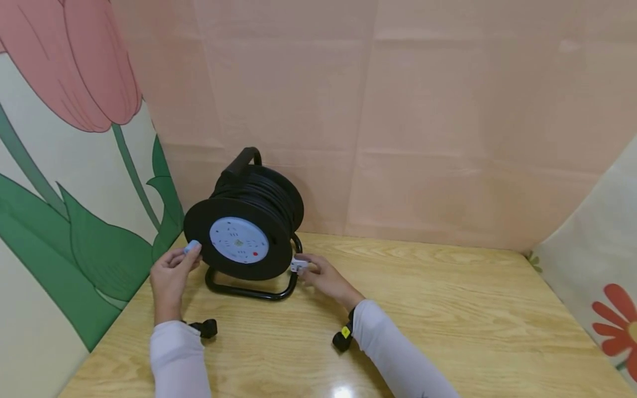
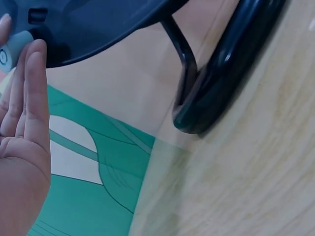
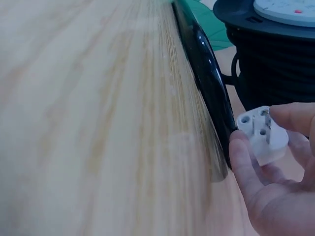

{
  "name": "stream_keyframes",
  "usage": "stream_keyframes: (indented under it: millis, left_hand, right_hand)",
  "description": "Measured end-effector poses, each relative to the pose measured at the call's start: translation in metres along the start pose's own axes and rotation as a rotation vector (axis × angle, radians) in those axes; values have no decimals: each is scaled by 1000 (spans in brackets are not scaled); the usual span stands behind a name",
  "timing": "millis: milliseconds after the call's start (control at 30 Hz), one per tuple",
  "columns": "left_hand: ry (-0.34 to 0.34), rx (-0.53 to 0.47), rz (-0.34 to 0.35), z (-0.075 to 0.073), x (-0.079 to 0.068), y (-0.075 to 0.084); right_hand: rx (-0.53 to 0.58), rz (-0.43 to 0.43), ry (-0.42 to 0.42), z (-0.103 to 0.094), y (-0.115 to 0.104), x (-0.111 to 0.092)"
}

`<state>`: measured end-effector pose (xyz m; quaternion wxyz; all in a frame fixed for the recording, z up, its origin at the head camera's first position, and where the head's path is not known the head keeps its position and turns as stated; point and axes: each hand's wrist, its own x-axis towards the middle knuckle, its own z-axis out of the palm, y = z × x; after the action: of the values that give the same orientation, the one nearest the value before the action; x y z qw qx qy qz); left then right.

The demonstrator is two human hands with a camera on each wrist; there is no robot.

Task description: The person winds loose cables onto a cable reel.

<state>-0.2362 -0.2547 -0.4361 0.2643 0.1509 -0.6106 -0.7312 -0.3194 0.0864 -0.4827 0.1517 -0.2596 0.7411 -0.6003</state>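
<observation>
A black cable reel (image 1: 242,237) stands tilted on its tubular stand, with black cable (image 3: 275,69) wound round its drum. A pale round face with several sockets (image 1: 239,240) and a red button fills its front. At the left rim, my left hand (image 1: 171,272) pinches a small light-blue knob (image 2: 15,50) between thumb and fingertips. My right hand (image 1: 328,279) holds a white plug (image 3: 263,135) by its sides, close to the right leg of the stand. Holes show on the plug's near face; its cord is hidden.
The stand's black tube frame (image 1: 251,294) rests on the wood-grain table (image 1: 423,315). A peach sheet (image 1: 423,121) hangs behind the reel, and a tulip-patterned panel (image 1: 94,215) rises at the left. Black straps sit on both wrists.
</observation>
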Motion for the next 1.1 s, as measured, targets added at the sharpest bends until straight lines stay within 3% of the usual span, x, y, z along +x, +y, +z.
stream_keyframes:
  millis: [333,533,867,1100]
  left_hand:
    - [-11,-77,36,2,-1,6]
    - [-15,-93,54,3,-2,10]
    - [-30,-195,155,11,-4,11]
    - [-26,-254,180,14,-3,17]
  right_hand:
    - [-56,95,6,1,-7,-3]
    - [-75,119,10,-11,-10,-10]
    - [-149,96,69,-52,-21,-47]
    - [-185,120,86,-76,-18,-77]
